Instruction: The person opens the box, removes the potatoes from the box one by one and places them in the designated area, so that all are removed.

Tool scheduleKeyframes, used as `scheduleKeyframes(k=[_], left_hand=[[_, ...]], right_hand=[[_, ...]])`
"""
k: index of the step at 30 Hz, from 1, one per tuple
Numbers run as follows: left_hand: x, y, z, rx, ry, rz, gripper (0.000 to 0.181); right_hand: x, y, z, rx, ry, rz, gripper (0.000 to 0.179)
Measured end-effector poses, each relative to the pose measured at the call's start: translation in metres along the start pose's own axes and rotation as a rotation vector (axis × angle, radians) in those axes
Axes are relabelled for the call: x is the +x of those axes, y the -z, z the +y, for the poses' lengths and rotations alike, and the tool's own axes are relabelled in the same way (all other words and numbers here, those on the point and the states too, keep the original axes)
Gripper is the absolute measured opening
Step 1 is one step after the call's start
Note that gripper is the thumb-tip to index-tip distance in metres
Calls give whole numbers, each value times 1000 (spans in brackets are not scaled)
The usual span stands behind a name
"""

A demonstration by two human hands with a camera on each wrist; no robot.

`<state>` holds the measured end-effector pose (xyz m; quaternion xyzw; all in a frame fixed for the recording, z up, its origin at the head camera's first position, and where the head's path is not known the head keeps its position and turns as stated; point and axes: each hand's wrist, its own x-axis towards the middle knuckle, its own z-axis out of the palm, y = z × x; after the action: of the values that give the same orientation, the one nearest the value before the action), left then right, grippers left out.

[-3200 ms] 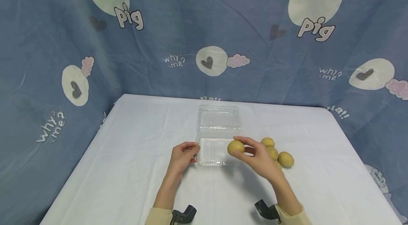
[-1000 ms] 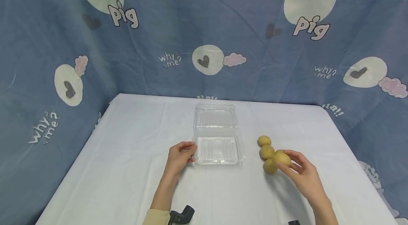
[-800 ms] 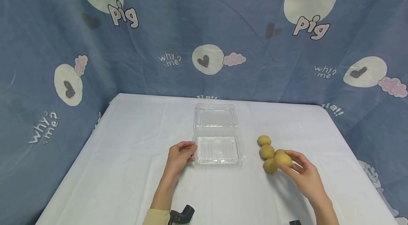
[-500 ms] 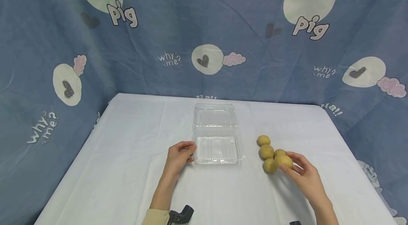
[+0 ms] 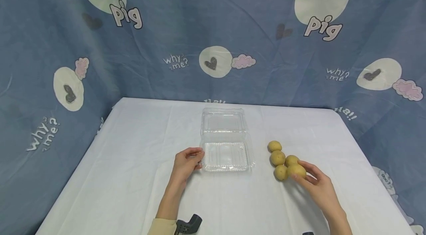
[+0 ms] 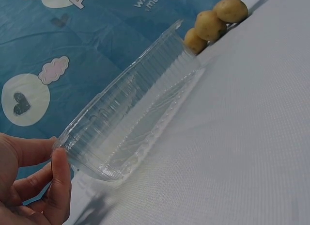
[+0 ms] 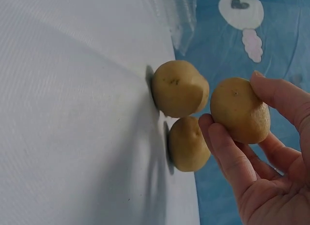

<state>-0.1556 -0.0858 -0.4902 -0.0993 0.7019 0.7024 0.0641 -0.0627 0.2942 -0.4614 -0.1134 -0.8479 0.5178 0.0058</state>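
My left hand point(image 5: 189, 161) pinches the near-left rim of a clear plastic clamshell box point(image 5: 226, 156), which lies on the table with its lid point(image 5: 223, 121) folded back. In the left wrist view, thumb and fingers point(image 6: 60, 179) nip the rim's corner, and the see-through tray point(image 6: 131, 113) holds nothing. Thumb and fingertips of my right hand point(image 5: 317, 187) grip a yellow potato point(image 7: 240, 111). That potato is raised beside the others, as the right wrist view shows. Several more potatoes point(image 5: 277, 158) sit in a loose cluster right of the box.
A white cloth covers the table point(image 5: 139, 190). Behind and at the sides hangs a blue printed curtain point(image 5: 159, 35). A dark wrist camera point(image 5: 189, 224) is strapped by the left sleeve.
Some three seconds ago the right hand held a potato over the tray; it has since carried it right to the cluster, then drifted slightly farther. The left hand stays at the rim.
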Motion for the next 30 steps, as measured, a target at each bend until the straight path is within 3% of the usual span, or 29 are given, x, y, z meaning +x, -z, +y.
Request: scheduleKeyframes(k=[16, 30], left_hand=[[-1, 2, 1, -2, 8, 1, 28], [0, 0, 2, 9, 7, 4, 28]], right_hand=[[1, 0, 11, -73, -53, -5, 71], [1, 5, 16, -72, -88, 27, 71]])
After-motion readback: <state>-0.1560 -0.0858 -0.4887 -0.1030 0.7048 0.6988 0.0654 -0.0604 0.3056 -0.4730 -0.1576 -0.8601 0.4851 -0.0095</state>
